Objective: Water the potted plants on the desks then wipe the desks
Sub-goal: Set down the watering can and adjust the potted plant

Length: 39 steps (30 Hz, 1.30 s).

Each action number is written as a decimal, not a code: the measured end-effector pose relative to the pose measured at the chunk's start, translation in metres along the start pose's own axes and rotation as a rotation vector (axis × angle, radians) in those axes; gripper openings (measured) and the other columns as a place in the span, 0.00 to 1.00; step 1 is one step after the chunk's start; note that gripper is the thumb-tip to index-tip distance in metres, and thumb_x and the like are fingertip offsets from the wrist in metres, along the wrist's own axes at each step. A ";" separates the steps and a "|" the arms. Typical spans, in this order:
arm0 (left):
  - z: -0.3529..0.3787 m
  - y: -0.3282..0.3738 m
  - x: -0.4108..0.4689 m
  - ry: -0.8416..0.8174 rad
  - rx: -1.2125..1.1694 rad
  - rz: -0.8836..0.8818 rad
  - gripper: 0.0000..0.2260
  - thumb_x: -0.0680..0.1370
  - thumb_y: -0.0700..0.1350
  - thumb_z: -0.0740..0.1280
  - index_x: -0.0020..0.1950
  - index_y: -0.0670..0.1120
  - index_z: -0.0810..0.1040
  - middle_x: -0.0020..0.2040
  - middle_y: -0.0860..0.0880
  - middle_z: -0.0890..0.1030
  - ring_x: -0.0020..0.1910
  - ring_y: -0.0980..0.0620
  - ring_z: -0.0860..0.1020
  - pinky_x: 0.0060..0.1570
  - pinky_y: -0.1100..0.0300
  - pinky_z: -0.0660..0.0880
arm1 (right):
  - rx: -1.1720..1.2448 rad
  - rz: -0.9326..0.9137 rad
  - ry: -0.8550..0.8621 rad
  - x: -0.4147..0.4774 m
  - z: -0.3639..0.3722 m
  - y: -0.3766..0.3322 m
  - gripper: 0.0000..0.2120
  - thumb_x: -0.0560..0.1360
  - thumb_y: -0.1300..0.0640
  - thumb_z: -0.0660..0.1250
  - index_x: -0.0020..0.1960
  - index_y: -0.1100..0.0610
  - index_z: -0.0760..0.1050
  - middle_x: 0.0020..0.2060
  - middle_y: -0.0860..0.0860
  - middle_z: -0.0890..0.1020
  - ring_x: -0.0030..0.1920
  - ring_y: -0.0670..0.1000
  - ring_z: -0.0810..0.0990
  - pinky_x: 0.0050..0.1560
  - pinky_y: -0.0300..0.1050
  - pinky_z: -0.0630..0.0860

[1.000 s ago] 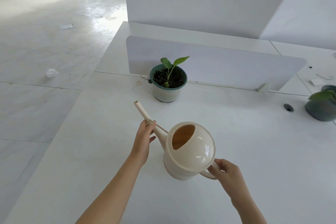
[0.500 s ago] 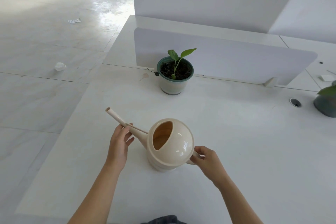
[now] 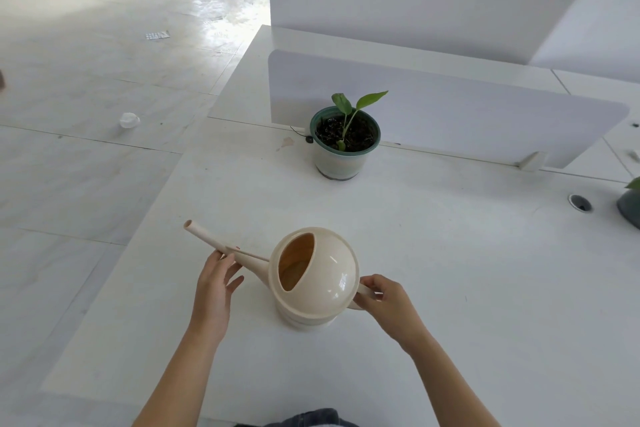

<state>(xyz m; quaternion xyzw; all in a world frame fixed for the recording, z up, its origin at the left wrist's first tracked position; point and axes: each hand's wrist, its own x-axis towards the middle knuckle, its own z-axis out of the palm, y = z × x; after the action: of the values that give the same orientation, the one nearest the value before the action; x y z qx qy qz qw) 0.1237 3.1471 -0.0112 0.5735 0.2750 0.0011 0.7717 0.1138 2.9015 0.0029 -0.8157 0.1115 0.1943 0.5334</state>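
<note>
A cream watering can [image 3: 322, 284] stands on the white desk [image 3: 450, 270], its long spout pointing up and to the left. My right hand [image 3: 388, 302] grips the handle at the can's right side. My left hand [image 3: 216, 282] rests against the spout from below, fingers loosely spread. Behind the can, close to the divider, stands a small seedling in a green-rimmed pot [image 3: 344, 146] with dark soil. A second, dark grey pot [image 3: 631, 206] with a green leaf is cut off at the right edge.
A low white divider panel [image 3: 450, 104] runs along the back of the desk. A round cable hole [image 3: 580, 203] lies at the right. The desk's left edge drops to a pale tiled floor [image 3: 86, 149] with a small white object [image 3: 129, 120].
The watering can has come down from the air onto the desk, closer to me and further from the seedling pot. Both hands stayed on it.
</note>
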 end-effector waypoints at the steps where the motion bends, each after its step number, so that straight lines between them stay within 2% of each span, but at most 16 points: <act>1: -0.001 0.001 -0.002 0.015 0.048 0.000 0.12 0.80 0.43 0.55 0.61 0.46 0.73 0.56 0.49 0.77 0.58 0.47 0.74 0.53 0.55 0.70 | 0.002 -0.002 -0.013 -0.001 -0.002 0.000 0.03 0.72 0.60 0.67 0.46 0.54 0.76 0.45 0.47 0.81 0.48 0.48 0.79 0.48 0.38 0.74; 3: -0.004 0.007 -0.009 0.079 0.101 0.005 0.16 0.80 0.43 0.56 0.68 0.43 0.70 0.59 0.45 0.76 0.57 0.45 0.75 0.56 0.52 0.70 | 0.006 -0.026 -0.026 -0.001 -0.008 -0.004 0.07 0.72 0.61 0.67 0.48 0.52 0.76 0.47 0.45 0.80 0.51 0.46 0.79 0.54 0.41 0.74; 6: -0.004 0.026 -0.022 0.159 0.092 0.111 0.13 0.79 0.41 0.57 0.62 0.41 0.73 0.53 0.43 0.79 0.51 0.44 0.77 0.52 0.52 0.71 | 0.102 -0.083 0.044 0.009 -0.025 -0.015 0.14 0.73 0.68 0.64 0.52 0.51 0.74 0.47 0.45 0.80 0.51 0.48 0.78 0.58 0.43 0.73; 9: 0.010 0.046 -0.021 0.105 0.101 0.212 0.10 0.80 0.40 0.57 0.54 0.42 0.76 0.47 0.46 0.81 0.46 0.49 0.79 0.48 0.56 0.73 | 0.185 -0.104 0.153 0.028 -0.042 -0.030 0.15 0.74 0.68 0.62 0.58 0.55 0.73 0.48 0.52 0.81 0.51 0.52 0.79 0.57 0.43 0.71; 12: 0.040 0.059 0.001 0.053 0.163 0.265 0.10 0.79 0.40 0.57 0.54 0.41 0.77 0.45 0.48 0.81 0.45 0.49 0.79 0.46 0.59 0.74 | 0.219 -0.127 0.236 0.052 -0.051 -0.046 0.16 0.74 0.67 0.61 0.62 0.60 0.73 0.49 0.54 0.80 0.52 0.53 0.78 0.58 0.45 0.72; 16: 0.090 0.069 0.041 -0.017 0.226 0.332 0.10 0.79 0.40 0.57 0.55 0.42 0.77 0.45 0.52 0.80 0.46 0.51 0.79 0.45 0.62 0.74 | 0.252 -0.144 0.322 0.089 -0.055 -0.068 0.15 0.75 0.64 0.61 0.62 0.60 0.73 0.51 0.54 0.80 0.55 0.53 0.78 0.60 0.47 0.72; 18: 0.115 0.073 0.061 -0.034 0.263 0.348 0.12 0.80 0.41 0.56 0.58 0.42 0.76 0.48 0.51 0.80 0.49 0.51 0.78 0.48 0.62 0.74 | 0.261 -0.142 0.356 0.109 -0.055 -0.075 0.16 0.75 0.62 0.61 0.62 0.59 0.73 0.56 0.54 0.80 0.57 0.52 0.77 0.62 0.47 0.72; 22: 0.153 0.073 0.106 -0.051 0.278 0.346 0.16 0.80 0.42 0.57 0.65 0.39 0.73 0.64 0.44 0.76 0.62 0.47 0.74 0.65 0.50 0.69 | 0.277 -0.146 0.414 0.146 -0.055 -0.086 0.17 0.77 0.61 0.60 0.65 0.58 0.71 0.62 0.53 0.77 0.54 0.47 0.74 0.55 0.39 0.68; 25: 0.169 0.064 0.138 -0.100 0.274 0.347 0.14 0.80 0.42 0.55 0.61 0.44 0.75 0.61 0.47 0.74 0.61 0.50 0.72 0.65 0.52 0.67 | 0.293 -0.129 0.422 0.174 -0.054 -0.089 0.20 0.77 0.62 0.58 0.68 0.55 0.67 0.66 0.52 0.72 0.61 0.49 0.72 0.61 0.42 0.68; 28: 0.181 0.055 0.165 -0.117 0.313 0.290 0.20 0.81 0.44 0.52 0.73 0.43 0.62 0.73 0.48 0.65 0.72 0.52 0.63 0.72 0.51 0.59 | 0.327 -0.117 0.388 0.200 -0.051 -0.091 0.24 0.77 0.61 0.58 0.72 0.52 0.60 0.71 0.50 0.66 0.69 0.50 0.66 0.70 0.48 0.62; 32: 0.194 0.049 0.193 -0.189 0.303 0.208 0.23 0.81 0.49 0.51 0.76 0.44 0.54 0.77 0.47 0.57 0.75 0.51 0.57 0.74 0.48 0.54 | 0.379 -0.173 0.340 0.221 -0.041 -0.089 0.24 0.78 0.58 0.57 0.73 0.50 0.57 0.73 0.47 0.64 0.72 0.46 0.62 0.73 0.51 0.59; 36: 0.207 0.045 0.194 -0.271 0.239 0.181 0.23 0.82 0.47 0.49 0.76 0.48 0.47 0.77 0.52 0.53 0.76 0.55 0.53 0.74 0.56 0.52 | 0.348 -0.224 0.360 0.229 -0.030 -0.087 0.25 0.78 0.54 0.56 0.73 0.48 0.55 0.72 0.45 0.65 0.71 0.46 0.63 0.72 0.49 0.61; 39: 0.208 0.040 0.186 -0.324 0.227 0.198 0.24 0.82 0.48 0.49 0.76 0.50 0.44 0.76 0.56 0.52 0.74 0.60 0.53 0.73 0.60 0.52 | 0.383 -0.197 0.362 0.233 -0.033 -0.092 0.25 0.79 0.54 0.56 0.74 0.49 0.53 0.73 0.45 0.63 0.72 0.45 0.61 0.70 0.40 0.59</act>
<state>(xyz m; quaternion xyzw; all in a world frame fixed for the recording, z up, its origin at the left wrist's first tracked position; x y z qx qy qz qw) 0.3829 3.0355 -0.0145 0.6736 0.0882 -0.0463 0.7323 0.3658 2.9145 -0.0108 -0.7284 0.1596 -0.0319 0.6655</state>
